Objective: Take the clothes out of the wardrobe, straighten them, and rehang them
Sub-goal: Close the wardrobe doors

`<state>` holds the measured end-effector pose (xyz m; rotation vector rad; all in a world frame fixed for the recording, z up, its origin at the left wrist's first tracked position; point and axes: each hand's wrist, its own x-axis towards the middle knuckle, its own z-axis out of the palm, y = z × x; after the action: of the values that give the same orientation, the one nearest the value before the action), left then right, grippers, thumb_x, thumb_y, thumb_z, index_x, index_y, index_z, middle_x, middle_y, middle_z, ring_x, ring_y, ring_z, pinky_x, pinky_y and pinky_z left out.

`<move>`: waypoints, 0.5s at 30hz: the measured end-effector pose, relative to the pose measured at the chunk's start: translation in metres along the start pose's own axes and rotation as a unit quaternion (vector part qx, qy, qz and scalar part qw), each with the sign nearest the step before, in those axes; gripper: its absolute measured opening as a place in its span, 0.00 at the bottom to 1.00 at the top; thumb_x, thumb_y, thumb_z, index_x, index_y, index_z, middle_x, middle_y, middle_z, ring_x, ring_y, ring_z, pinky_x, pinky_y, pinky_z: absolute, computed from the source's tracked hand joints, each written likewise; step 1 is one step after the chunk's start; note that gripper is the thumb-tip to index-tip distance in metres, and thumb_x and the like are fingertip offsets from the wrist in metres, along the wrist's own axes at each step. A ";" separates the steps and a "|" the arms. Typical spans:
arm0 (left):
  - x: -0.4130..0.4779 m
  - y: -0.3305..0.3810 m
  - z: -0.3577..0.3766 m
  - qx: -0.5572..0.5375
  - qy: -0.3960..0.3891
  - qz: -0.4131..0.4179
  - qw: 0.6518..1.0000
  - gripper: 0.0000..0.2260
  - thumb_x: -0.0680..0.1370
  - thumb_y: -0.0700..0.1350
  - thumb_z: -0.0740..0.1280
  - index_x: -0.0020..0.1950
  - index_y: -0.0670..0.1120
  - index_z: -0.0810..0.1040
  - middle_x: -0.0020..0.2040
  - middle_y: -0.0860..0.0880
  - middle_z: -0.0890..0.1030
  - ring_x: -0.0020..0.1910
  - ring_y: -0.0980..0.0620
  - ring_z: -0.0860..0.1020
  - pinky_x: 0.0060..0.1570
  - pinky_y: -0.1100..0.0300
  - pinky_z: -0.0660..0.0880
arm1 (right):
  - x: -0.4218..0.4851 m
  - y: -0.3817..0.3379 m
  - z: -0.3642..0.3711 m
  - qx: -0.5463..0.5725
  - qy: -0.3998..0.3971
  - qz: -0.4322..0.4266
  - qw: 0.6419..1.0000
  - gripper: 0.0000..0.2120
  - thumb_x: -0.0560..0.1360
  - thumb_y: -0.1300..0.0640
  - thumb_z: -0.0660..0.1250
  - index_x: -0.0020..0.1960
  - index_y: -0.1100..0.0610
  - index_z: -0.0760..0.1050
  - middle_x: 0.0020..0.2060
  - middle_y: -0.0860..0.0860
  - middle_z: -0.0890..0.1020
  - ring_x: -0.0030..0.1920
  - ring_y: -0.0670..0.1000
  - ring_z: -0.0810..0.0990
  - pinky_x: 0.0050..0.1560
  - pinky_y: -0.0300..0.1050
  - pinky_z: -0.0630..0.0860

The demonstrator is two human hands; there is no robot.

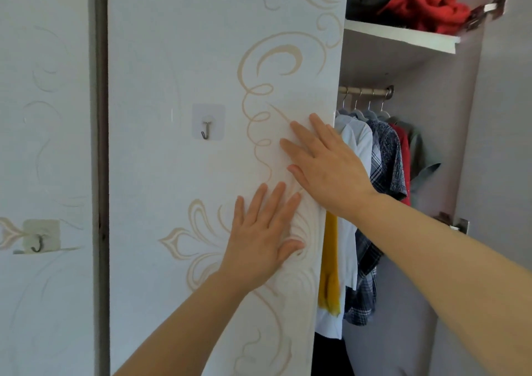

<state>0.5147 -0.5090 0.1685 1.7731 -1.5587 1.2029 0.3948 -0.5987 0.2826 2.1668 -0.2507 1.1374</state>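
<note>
A white wardrobe door (187, 58) with beige swirls fills the middle of the head view. My left hand (262, 234) lies flat on it near its right edge, fingers spread. Just above, my right hand (325, 162) also presses flat against the door, its palm over the edge. Past that edge the wardrobe stands open. Several shirts (383, 156) hang on hangers from a rail (365, 90): white, plaid, dark patterned, red and grey-green. A yellow garment (329, 263) hangs lowest, beside the door edge. Neither hand holds anything.
A shelf (403, 35) above the rail carries folded red and dark clothes (426, 6). One adhesive hook (205, 129) is stuck on the door and another hook (37, 241) sits on the left panel. Metal hinges (486, 9) show on the wardrobe's right side.
</note>
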 end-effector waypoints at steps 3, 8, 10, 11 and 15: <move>0.009 -0.005 0.019 0.025 0.010 0.001 1.000 0.28 0.76 0.60 0.53 0.72 0.48 0.64 0.71 0.43 0.66 0.69 0.37 0.65 0.61 0.31 0.62 | 0.003 0.010 0.018 -0.003 -0.028 0.005 1.000 0.21 0.79 0.53 0.60 0.70 0.58 0.67 0.71 0.59 0.65 0.72 0.64 0.57 0.71 0.58 0.54; 0.017 -0.026 0.047 0.045 0.022 0.027 0.998 0.26 0.76 0.59 0.55 0.72 0.49 0.64 0.71 0.44 0.68 0.69 0.40 0.66 0.61 0.32 0.62 | 0.008 0.022 0.048 0.020 -0.047 0.019 0.999 0.21 0.79 0.54 0.59 0.71 0.57 0.65 0.73 0.59 0.61 0.73 0.63 0.55 0.73 0.57 0.54; 0.018 -0.036 0.057 0.047 0.026 0.037 0.998 0.25 0.76 0.58 0.55 0.70 0.49 0.67 0.70 0.45 0.69 0.69 0.40 0.66 0.61 0.32 0.62 | 0.010 0.023 0.062 0.022 -0.054 0.029 0.998 0.21 0.79 0.55 0.58 0.72 0.57 0.64 0.73 0.59 0.61 0.73 0.63 0.55 0.72 0.57 0.55; 0.019 -0.040 0.062 0.050 0.028 0.040 0.998 0.25 0.76 0.58 0.55 0.70 0.49 0.67 0.70 0.45 0.69 0.69 0.40 0.66 0.61 0.32 0.62 | 0.011 0.023 0.068 0.025 -0.053 0.033 0.998 0.21 0.79 0.56 0.59 0.71 0.57 0.64 0.72 0.59 0.61 0.73 0.63 0.56 0.72 0.56 0.56; 0.024 -0.055 0.081 0.068 0.029 0.047 0.996 0.26 0.76 0.57 0.55 0.71 0.49 0.65 0.71 0.45 0.68 0.70 0.41 0.65 0.63 0.33 0.60 | 0.013 0.024 0.092 0.027 -0.086 0.043 0.995 0.23 0.80 0.56 0.57 0.74 0.55 0.59 0.74 0.56 0.57 0.74 0.61 0.51 0.73 0.53 0.53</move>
<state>0.5900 -0.5752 0.1595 1.7483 -1.5746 1.4233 0.4525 -0.6744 0.2673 2.3237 -0.3958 1.0154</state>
